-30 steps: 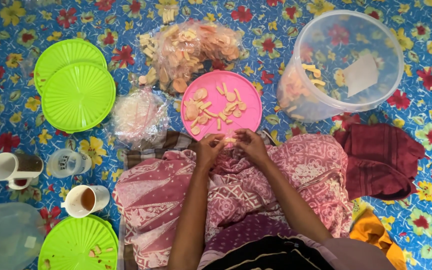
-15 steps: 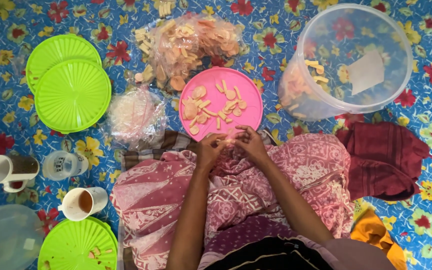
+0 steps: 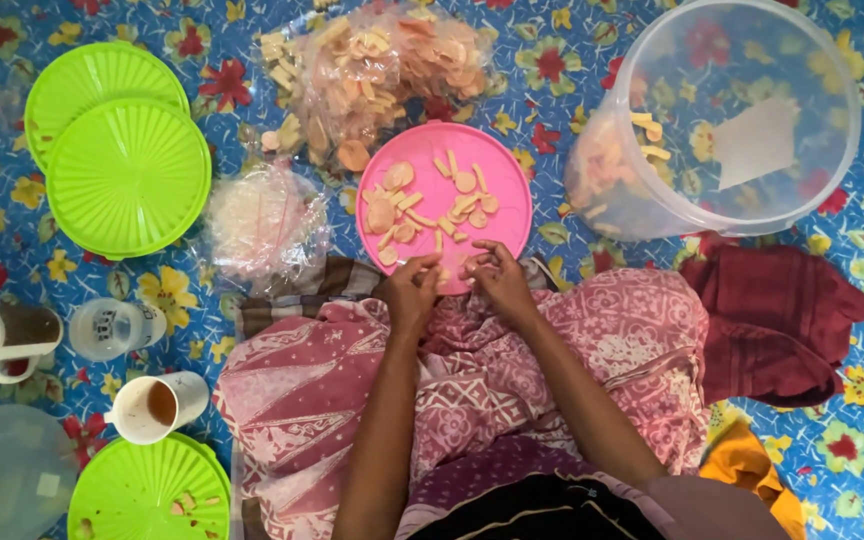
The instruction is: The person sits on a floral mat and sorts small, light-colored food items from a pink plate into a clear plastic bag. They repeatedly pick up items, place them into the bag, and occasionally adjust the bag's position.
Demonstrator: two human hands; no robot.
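A: Both hands are seen low over the near rim of the pink plate (image 3: 497, 170), brought close together. The left hand (image 3: 412, 292) is curled, fingertips pinched around a small pale piece; the right hand (image 3: 497, 278) is curled the same way, fingers bent in toward the left one.

B: Is a snack piece gripped by the right as well?

A: Something small is pinched between the two hands, but which fingers carry it cannot be told. Pale snack pieces (image 3: 422, 200) are scattered on the plate just beyond the fingertips.

B: And the surface?

A: No worktop here: everything is laid on a floor mat (image 3: 572, 80) printed blue with red and yellow flowers. A pink patterned cloth (image 3: 332, 370) is spread under the forearms, over the lap.

B: Further out from the hands?

A: Beyond the plate a clear bag of snacks (image 3: 382, 70) is lying. Beyond and to the right of the right hand, a big clear tub (image 3: 742, 110) is tipped on its side, some pieces inside. Right of that hand, a dark red cloth (image 3: 772, 320) is bunched. Left of the left hand, a small filled bag (image 3: 262, 220), then two stacked green lids (image 3: 122, 170). Nearer and left, cups (image 3: 157, 405) and another green lid (image 3: 147, 495) are set down.
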